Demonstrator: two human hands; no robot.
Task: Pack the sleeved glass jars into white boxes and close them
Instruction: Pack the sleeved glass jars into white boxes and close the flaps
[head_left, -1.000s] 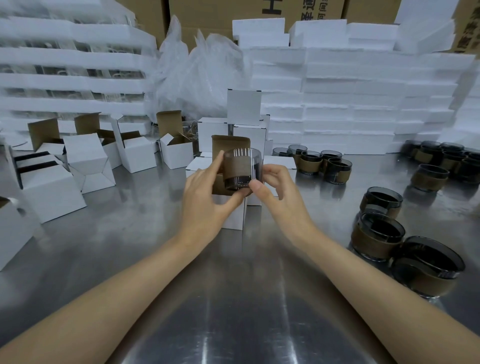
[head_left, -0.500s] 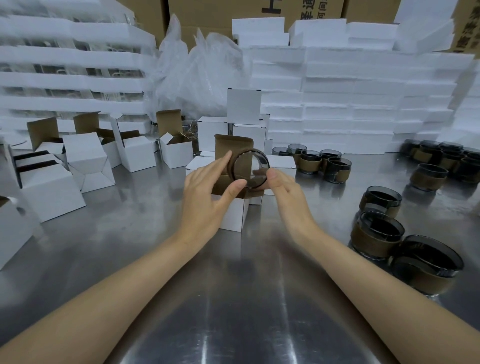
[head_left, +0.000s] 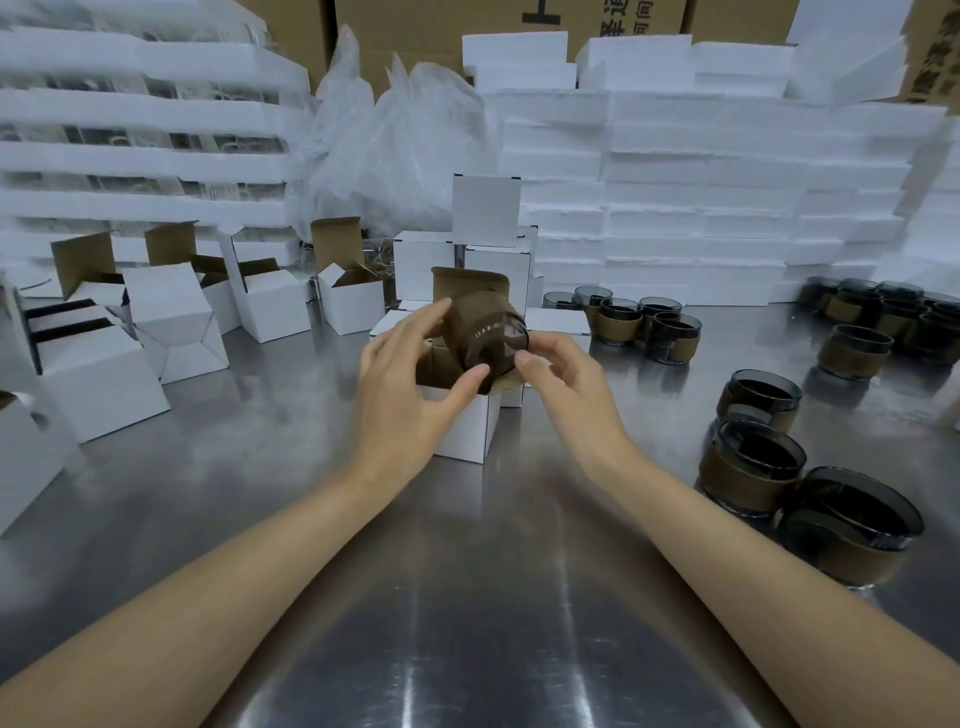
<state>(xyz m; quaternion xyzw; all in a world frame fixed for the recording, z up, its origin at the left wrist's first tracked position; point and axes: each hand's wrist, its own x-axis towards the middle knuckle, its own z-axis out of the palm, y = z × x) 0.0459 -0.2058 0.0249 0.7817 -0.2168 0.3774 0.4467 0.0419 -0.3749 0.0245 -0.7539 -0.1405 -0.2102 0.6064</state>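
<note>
Jar (head_left: 485, 338) tilts over the open box (head_left: 460, 423) at the table's (head_left: 467, 597) centre, its base turned toward the camera. The left hand (head_left: 410, 384) grips it, thumb under the base and fingers along the sleeve; the right hand (head_left: 558, 371) pinches its rim with curled fingers. More sleeved jars (head_left: 810, 483) cluster at three o'clock and at one o'clock. Open boxes (head_left: 171, 322) stand at ten o'clock, foam slabs (head_left: 701, 208) stacked at twelve.
</note>
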